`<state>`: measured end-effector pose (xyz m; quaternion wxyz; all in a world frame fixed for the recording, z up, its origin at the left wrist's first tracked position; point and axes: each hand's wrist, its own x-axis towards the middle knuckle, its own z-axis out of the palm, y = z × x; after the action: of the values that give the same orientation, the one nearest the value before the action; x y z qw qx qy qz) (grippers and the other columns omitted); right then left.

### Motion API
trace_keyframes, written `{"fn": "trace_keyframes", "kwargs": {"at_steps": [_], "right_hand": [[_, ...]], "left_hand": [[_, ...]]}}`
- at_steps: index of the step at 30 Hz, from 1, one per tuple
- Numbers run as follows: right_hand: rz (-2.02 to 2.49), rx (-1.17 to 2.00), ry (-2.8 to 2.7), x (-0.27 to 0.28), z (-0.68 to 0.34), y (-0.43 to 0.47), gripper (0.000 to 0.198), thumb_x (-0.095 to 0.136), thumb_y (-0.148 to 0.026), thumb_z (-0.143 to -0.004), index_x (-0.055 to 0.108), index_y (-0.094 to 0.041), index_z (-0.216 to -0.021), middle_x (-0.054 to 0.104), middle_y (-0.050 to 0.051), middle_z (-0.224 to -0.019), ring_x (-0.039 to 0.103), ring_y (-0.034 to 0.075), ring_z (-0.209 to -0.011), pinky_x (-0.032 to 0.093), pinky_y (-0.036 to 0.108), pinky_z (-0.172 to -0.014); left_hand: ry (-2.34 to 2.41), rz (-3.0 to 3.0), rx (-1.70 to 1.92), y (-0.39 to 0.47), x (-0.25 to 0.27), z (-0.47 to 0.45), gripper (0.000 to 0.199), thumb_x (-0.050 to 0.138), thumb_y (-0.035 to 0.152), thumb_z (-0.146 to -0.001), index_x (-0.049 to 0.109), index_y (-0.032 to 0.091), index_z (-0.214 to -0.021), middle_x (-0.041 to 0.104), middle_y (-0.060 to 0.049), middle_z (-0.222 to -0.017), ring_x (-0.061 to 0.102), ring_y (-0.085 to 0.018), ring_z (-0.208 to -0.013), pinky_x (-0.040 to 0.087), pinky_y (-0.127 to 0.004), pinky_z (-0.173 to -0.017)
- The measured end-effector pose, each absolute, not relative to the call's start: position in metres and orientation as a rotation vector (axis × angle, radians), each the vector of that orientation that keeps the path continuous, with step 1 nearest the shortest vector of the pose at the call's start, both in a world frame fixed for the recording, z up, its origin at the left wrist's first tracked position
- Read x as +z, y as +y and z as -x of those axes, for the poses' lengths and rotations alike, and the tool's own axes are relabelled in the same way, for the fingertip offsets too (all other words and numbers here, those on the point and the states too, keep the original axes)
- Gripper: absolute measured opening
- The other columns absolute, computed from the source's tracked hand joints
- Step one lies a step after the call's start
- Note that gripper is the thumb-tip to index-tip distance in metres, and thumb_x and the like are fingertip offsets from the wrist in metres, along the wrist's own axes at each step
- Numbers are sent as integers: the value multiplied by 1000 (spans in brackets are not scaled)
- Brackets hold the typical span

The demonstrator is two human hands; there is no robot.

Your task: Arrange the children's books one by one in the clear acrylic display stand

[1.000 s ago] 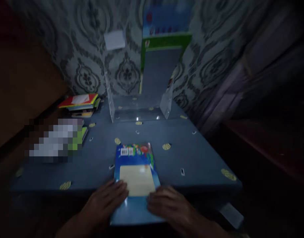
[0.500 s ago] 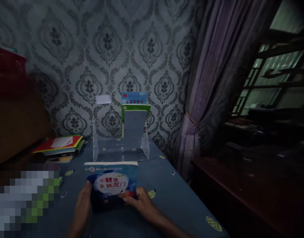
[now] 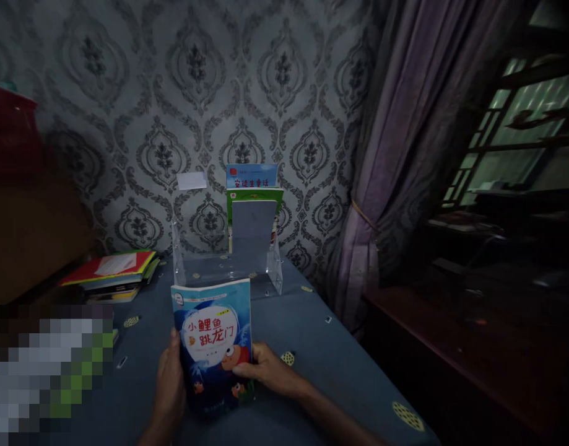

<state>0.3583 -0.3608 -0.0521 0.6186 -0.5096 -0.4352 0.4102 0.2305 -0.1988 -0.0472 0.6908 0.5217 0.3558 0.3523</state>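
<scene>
A blue children's book (image 3: 214, 341) with red Chinese lettering and a cartoon fish on its cover faces me above the table. My right hand (image 3: 270, 370) grips its right edge, thumb across the front cover. Along the left edge lies my left hand (image 3: 169, 378), its thumb upright against the side; its other fingers are hidden behind the book. Behind the book stands a clear acrylic book rack (image 3: 275, 272). On the rack's right side, a light blue book (image 3: 251, 176), a green-topped book (image 3: 256, 194) and a grey panel (image 3: 253, 226) stand one before another.
A stack of books (image 3: 121, 272), red and yellow on top, lies at the left by a brown box (image 3: 33, 235). A small white label (image 3: 191, 180) sits high at the rack's left. Purple curtain (image 3: 381, 155) hangs right of the blue tablecloth (image 3: 321, 371). The lower left is pixelated.
The blue book has tilted up so that its cover faces me more fully, and its top edge is higher. Both hands have stayed on its sides. The view has shifted slightly.
</scene>
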Motion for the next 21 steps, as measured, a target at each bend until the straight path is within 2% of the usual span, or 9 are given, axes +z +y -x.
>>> {"fn": "trace_keyframes", "kwargs": {"at_steps": [2, 5, 8, 11, 15, 21], "right_hand": [[1168, 929, -1010, -51, -358, -361, 48, 79, -55, -75, 77, -15, -102, 75, 5, -92, 69, 20, -90, 51, 35, -91], [1187, 923, -998, -52, -361, -362, 46, 78, -54, -76, 77, -14, -98, 74, 4, -89, 67, 16, -76, 54, 31, -78], [1237, 925, -930, -57, -366, -360, 48, 79, -54, -75, 75, -13, -102, 76, 7, -97, 67, 16, -73, 56, 31, -73], [1286, 873, -904, -64, -371, -356, 56, 79, -57, -73, 74, -13, -106, 76, 10, -106, 71, 21, -89, 57, 39, -86], [1296, 803, -888, -68, -376, -351, 59, 78, -58, -75, 71, -15, -115, 73, 11, -119, 67, 26, -112, 46, 48, -107], [1271, 781, -839, -72, -377, -349, 63, 79, -59, -74, 69, -16, -118, 72, 12, -123, 67, 29, -115, 44, 51, -109]], "left_hand": [[805, -1159, 794, -199, -48, -231, 62, 57, 74, -81, 75, 16, -95, 78, -12, -95, 69, -34, -109, 51, -46, -100], [799, -1119, 813, -201, -47, -235, 62, 59, 74, -79, 75, 17, -97, 78, -11, -95, 70, -32, -108, 52, -44, -99], [780, -1078, 820, -204, -43, -242, 67, 61, 76, -78, 75, 14, -97, 78, -11, -94, 71, -32, -104, 53, -44, -97], [723, -1058, 793, -203, -40, -248, 66, 64, 74, -77, 75, 12, -98, 78, -12, -95, 71, -30, -103, 53, -42, -97], [660, -1030, 782, -196, -43, -253, 63, 68, 71, -76, 75, 12, -99, 78, -12, -99, 70, -28, -106, 51, -41, -100], [553, -984, 773, -191, -49, -254, 66, 78, 69, -64, 75, 12, -98, 78, -12, -102, 71, -30, -104, 50, -45, -102]]}}
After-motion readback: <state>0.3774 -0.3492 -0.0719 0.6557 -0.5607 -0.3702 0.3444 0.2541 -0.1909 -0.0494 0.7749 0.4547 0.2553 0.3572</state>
